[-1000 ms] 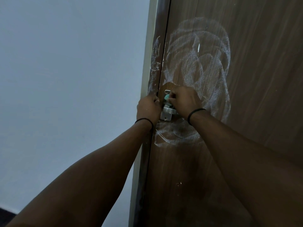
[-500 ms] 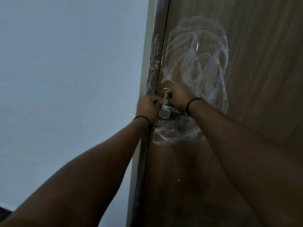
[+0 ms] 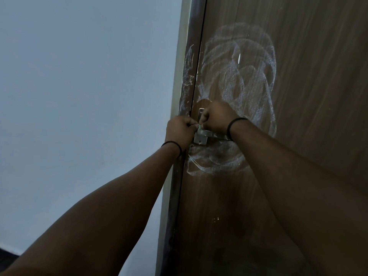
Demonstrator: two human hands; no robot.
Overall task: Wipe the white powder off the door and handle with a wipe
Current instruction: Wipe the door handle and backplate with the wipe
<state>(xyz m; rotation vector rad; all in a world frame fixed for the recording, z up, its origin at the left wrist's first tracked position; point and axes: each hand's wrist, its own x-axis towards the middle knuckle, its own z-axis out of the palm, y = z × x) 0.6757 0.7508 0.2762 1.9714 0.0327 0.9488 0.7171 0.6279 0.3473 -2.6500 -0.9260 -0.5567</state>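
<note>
A brown wooden door [image 3: 298, 96] carries broad white powder swirls [image 3: 239, 76] above and below a metal handle [image 3: 211, 134] on its plate [image 3: 200, 140]. Powder streaks also mark the door's edge strip [image 3: 188, 76]. My right hand [image 3: 217, 118] is curled over the upper part of the plate, just above the lever. My left hand [image 3: 180, 132] is closed at the door's edge beside it. Between the fingertips of both hands, a small bit of teal wipe [image 3: 199, 126] shows, pressed at the handle's base. Most of the wipe is hidden.
A plain pale wall [image 3: 89, 96] fills the left side, meeting the door frame [image 3: 177, 96]. A few white specks [image 3: 217, 219] dot the lower door. A dark floor corner [image 3: 6, 255] shows at the bottom left.
My right hand has slid up and left off the lever, uncovering it. The fingertips of both hands have come together on the wipe at the handle's base.
</note>
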